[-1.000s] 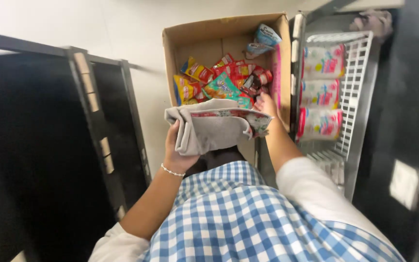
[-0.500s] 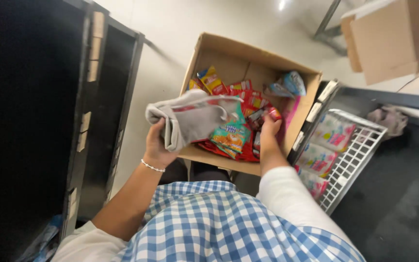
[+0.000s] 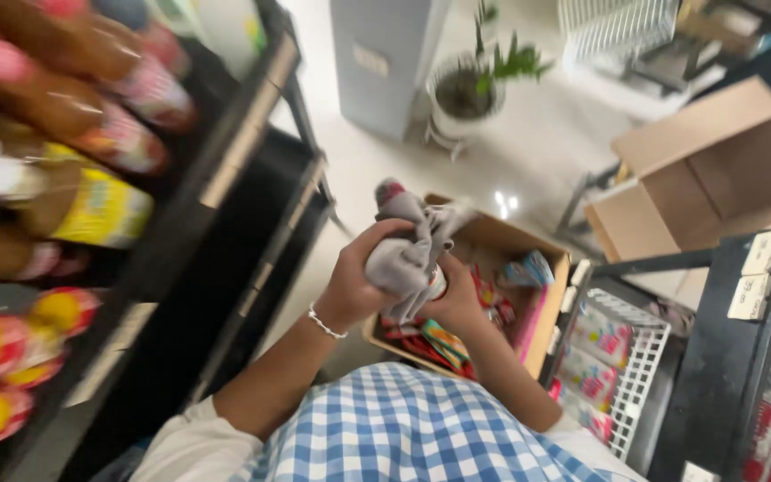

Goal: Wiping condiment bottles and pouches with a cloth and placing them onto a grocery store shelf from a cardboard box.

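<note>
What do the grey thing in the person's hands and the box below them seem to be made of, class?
Grey cloth: looks like soft woven or knit fabric, matt; it bunches and folds in the left hand and right hand.
Open box: apparently plain brown cardboard, matt, with stiff flat walls and flaps.

Pale tiled floor — cardboard box of snack packets, potted plant, white wire basket directly on it.

Blurred bottles with yellow and red labels are seen at nine o'clock on the black shelf. Colourful snack packets are held in an open cardboard box at centre. Pale price tags are fixed at three o'clock.
</note>
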